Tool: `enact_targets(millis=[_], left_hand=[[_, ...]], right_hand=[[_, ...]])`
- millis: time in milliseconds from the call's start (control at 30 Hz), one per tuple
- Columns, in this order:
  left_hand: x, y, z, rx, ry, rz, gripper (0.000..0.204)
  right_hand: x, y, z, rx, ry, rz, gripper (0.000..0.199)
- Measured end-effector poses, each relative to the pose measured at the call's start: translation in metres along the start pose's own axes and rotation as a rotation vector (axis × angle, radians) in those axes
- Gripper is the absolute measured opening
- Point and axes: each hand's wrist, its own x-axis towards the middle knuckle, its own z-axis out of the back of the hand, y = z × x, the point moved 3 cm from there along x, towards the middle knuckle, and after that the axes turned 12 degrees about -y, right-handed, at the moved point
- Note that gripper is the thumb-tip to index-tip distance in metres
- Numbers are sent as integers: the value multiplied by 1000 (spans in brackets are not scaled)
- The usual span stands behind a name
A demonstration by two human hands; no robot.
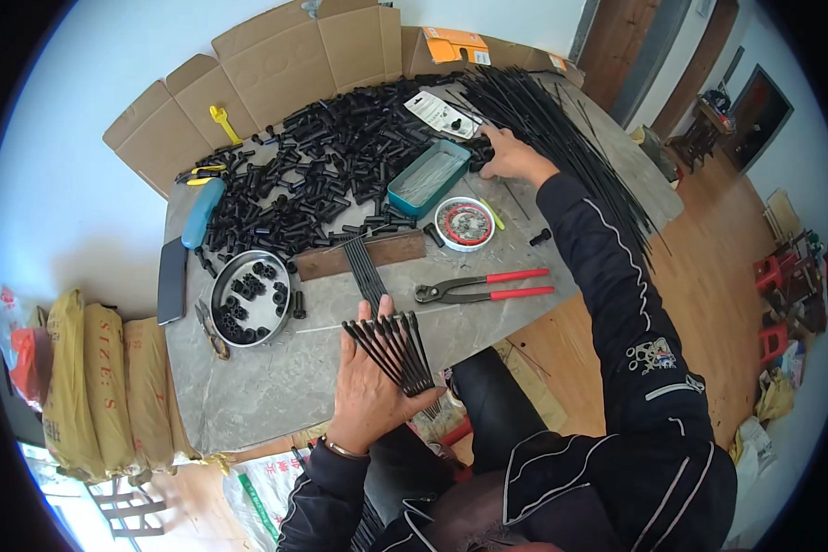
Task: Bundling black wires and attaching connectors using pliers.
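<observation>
My left hand [368, 400] is palm up near the table's front edge. Several thin black rods with knobbed ends [391, 354] lie fanned across its palm, held down by the thumb. Beyond its fingertips, more thin black rods [364, 267] rest across a brown wooden strip [317, 265]. My right hand [517, 158] reaches to the far right, thumb and forefinger apart beside small black parts [478, 155]; whether it touches them I cannot tell. Next to it stand a teal tin [403, 204] with thin clear pieces inside and a white round dish [444, 241] holding small bits.
Red-handled pincers [483, 283] lie before the dish. A metal bowl [215, 313] holds black round parts, with small pliers [213, 333] beside it. Black tubular pieces [294, 184] are heaped at the back against cardboard [304, 51]. Long black rods [570, 152] spread along the right.
</observation>
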Motion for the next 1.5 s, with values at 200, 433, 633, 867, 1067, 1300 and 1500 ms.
enact_targets(millis=[200,433,633,867,1067,1300,1500], left_hand=[[2,0,-1,12,36,21,98],[5,1,-1,-20,71,65,104],[7,3,-2,-50,89,90,99],[12,1,0,29,161,93,97],[14,3,-4,30,239,133,96],[17,2,-2,50,271,150,98],[18,-1,-4,-4,236,130,102]], right_hand=[[71,2,-22,130,35,51,80],[94,75,-27,299,84,22,60],[95,127,-27,325,411,166,53],[201,143,-52,420,-77,334,57],[247,104,-85,228,-335,111,82],[203,172,-76,-242,-163,199,72],[172,196,-96,86,-68,351,58]])
